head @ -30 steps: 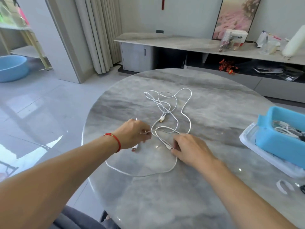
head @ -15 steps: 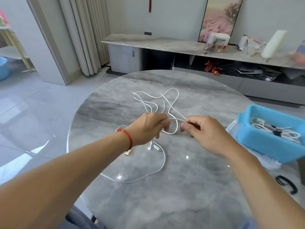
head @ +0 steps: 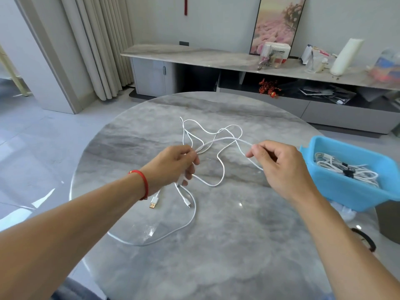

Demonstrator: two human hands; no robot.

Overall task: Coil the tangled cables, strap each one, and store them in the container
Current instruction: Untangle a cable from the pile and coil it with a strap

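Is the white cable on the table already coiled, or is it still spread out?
Still spread out. The white cable lies in loose crossing loops on the table, pulled between left hand and right hand.

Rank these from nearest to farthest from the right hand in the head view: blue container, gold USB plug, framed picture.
From the right hand:
1. Blue container, just to its right.
2. Gold USB plug, on the table to its left, under the left wrist.
3. Framed picture, against the far wall.

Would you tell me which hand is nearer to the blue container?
The right hand, pinching cable just left of the blue container. The left hand grips cable farther left, across the table.
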